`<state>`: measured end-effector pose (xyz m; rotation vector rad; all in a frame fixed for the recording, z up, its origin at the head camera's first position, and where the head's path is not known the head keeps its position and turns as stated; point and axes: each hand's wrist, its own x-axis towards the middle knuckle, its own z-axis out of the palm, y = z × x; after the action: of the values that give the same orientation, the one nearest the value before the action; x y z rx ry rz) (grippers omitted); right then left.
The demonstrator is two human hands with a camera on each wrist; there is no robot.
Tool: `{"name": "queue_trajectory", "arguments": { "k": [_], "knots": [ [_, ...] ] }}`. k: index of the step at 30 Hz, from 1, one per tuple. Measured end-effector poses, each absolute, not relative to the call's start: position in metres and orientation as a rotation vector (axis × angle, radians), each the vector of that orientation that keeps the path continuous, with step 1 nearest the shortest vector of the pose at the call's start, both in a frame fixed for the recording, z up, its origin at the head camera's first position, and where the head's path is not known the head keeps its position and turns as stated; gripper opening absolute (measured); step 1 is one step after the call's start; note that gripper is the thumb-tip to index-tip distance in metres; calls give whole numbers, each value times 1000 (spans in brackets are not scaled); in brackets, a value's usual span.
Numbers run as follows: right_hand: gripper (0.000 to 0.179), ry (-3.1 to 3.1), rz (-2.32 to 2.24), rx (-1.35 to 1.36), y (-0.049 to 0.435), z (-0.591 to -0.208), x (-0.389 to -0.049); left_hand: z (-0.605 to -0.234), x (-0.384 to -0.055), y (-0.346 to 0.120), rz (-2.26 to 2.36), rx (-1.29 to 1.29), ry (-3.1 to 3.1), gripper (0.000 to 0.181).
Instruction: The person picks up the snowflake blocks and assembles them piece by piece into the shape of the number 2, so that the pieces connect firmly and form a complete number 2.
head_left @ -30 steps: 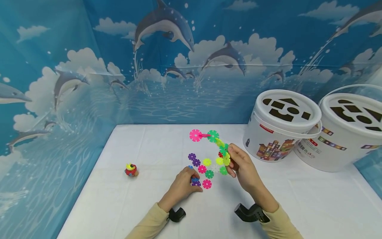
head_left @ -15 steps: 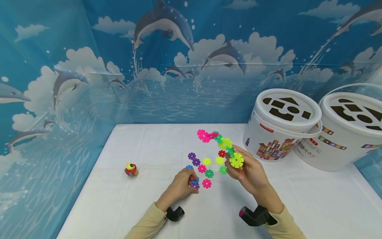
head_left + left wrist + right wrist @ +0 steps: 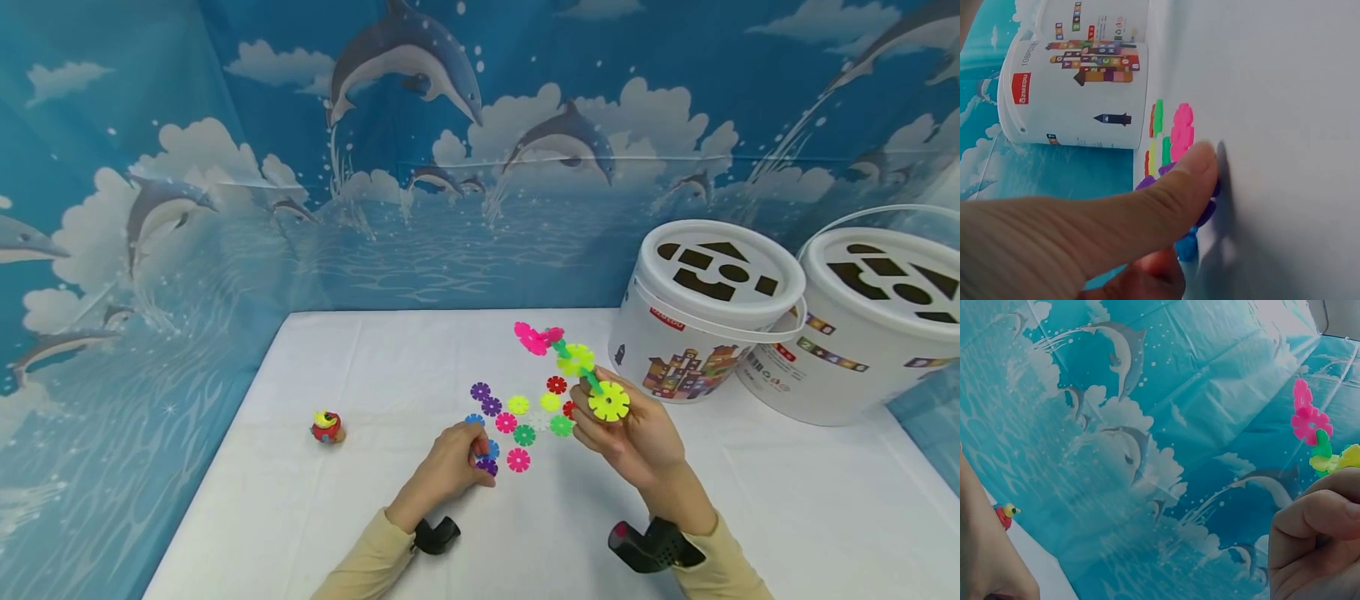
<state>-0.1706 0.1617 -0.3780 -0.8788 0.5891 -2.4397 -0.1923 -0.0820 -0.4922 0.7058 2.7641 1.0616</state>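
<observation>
In the head view my right hand [image 3: 630, 433] grips a chain of interlocking snowflake discs [image 3: 576, 360], held up over the table. Pink discs form its far end, then green and yellow ones, with a yellow disc nearest my fingers. The right wrist view shows the chain's pink disc [image 3: 1312, 424] above the curled fingers. My left hand [image 3: 453, 458] is low at the table, its thumb and fingers pinching a purple snowflake disc [image 3: 487, 467]. A blue disc [image 3: 491, 450] lies right beside those fingers. In the left wrist view the thumb covers much of the purple disc [image 3: 1208, 214].
Several loose discs lie between the hands, among them a pink one [image 3: 518, 460], a green one [image 3: 524, 435] and a red one [image 3: 557, 384]. A small red and yellow toy [image 3: 327, 427] stands at left. Two lidded white buckets [image 3: 705, 333] stand at the back right.
My right hand has moved right and toward me, turning the chain so its yellow disc faces up. My left hand has shifted slightly left with the purple disc.
</observation>
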Motion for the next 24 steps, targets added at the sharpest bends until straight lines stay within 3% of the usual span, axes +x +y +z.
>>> {"name": "queue_trajectory", "arguments": {
  "k": [5,15,24],
  "knots": [
    [40,747,-2447,-856,165,-375,-166,-490,-194,-85,1096,700,2710,31],
    [32,1646,-2375,-953,158,-366,-157,-487,-195,-83,1163,728,2752,12],
    [29,1540,-2432,-873,159,-368,-159,-464,-188,-74,1416,717,2510,8]
  ]
}}
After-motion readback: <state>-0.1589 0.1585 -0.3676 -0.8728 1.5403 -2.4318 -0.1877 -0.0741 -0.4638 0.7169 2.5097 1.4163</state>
